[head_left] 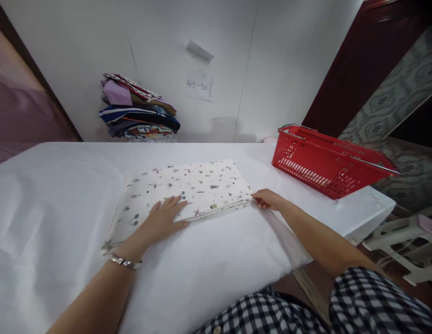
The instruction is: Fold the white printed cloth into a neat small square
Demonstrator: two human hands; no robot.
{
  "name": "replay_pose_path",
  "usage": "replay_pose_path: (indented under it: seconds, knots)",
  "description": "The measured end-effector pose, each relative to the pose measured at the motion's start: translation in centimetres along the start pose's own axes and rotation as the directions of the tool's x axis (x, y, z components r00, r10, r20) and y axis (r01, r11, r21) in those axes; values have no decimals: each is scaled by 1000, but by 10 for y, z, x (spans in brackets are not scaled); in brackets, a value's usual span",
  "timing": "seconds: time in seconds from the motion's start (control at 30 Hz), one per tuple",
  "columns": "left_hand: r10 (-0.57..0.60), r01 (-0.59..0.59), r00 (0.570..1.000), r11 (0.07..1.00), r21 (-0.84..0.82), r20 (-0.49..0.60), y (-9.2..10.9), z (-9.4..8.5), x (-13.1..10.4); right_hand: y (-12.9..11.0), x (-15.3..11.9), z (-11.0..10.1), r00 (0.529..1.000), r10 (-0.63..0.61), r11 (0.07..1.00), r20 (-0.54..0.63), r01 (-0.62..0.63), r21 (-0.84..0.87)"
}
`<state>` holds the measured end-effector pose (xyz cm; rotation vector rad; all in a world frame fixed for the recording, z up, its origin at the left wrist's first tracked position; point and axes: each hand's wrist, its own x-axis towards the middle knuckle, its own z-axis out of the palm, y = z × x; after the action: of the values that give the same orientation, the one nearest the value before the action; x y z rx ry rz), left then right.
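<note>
- Here's your printed cloth (202,178), folded into a flat, layered panel, lying on the white-covered table (209,273) right in front of you!
- Your left hand (163,218) is down on it, palm flat, fingers spread wide, pressing near the edge closest to you; a silver bracelet (125,262) circles that wrist.
- Over to your right hand (267,199): fingers drawn in narrow, pinching the cloth's near right corner, where the layers show along the edge.
- So that's 2 hands on 1 cloth, well apart along its near side.
- Beyond your right hand, the red basket (306,160) stands on the table, its metal handles folded down along the rim.
- At the far edge, left of centre, a stack of folded fabrics (141,111) rises against the white wall (285,60).
- Beside it on that wall, a paper sign (200,86) reads 45-50.
</note>
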<state>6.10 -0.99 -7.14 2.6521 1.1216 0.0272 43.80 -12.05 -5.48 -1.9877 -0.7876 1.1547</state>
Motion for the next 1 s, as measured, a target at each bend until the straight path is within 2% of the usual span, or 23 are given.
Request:
replay_pose_path:
  seconds: [0.27,0.37,0.57,0.73,1.0]
  knots:
    - [8,-8,1000,1000,-13,-8,-4,0,1,-6,3,-10,990,100,975,104,-76,-210]
    - [9,-9,1000,1000,-16,-16,-6,1,2,-9,4,-7,989,109,976,95,-89,-197]
    - [20,-21,999,1000,-20,-32,-7,3,1,-18,-4,3,999,45,981,30,-38,-191]
    - [8,-8,1000,1000,-20,-24,-5,2,-1,-17,-6,8,997,38,995,63,-32,-95]
    - [7,-7,1000,1000,-19,-28,-5,0,1,-16,2,-2,1000,-14,1000,9,14,-11]
